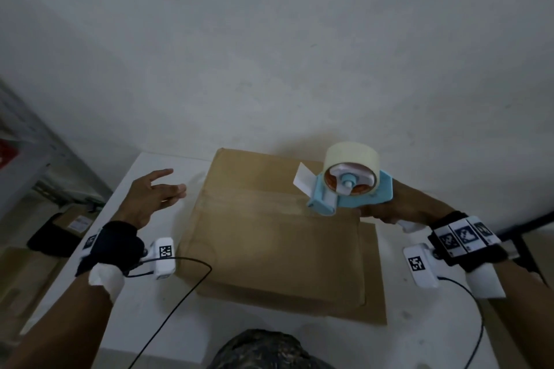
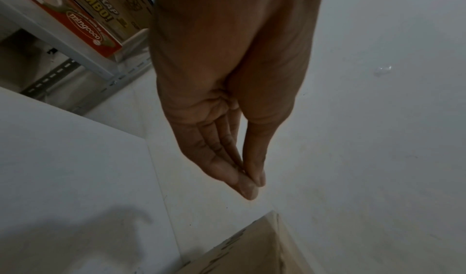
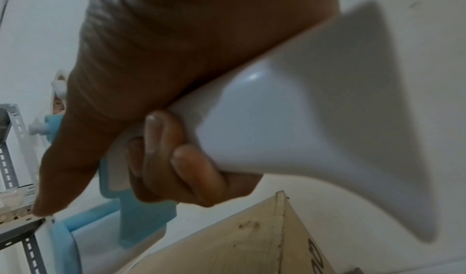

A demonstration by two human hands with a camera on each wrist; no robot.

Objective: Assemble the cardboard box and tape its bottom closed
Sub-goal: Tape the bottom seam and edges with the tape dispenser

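Note:
A brown cardboard box [image 1: 269,237] stands on the white table [image 1: 156,317] with its closed flaps facing up; its corners show in the wrist views as box [image 2: 247,252] and box [image 3: 239,246]. My right hand [image 1: 392,210] grips the white handle [image 3: 290,131] of a blue tape dispenser [image 1: 347,186] above the box's right side. A roll of pale tape [image 1: 350,156] sits on the dispenser, with a loose tape end sticking out to the left. My left hand [image 1: 159,192] hovers left of the box, fingers [image 2: 242,170] straight, holding nothing.
A metal shelf rack [image 2: 83,67] with printed cartons [image 2: 83,17] stands to the left of the table. More cartons [image 1: 72,222] lie on the floor at the left. A white wall rises right behind the table. Black cables [image 1: 180,287] trail from both wrist cameras.

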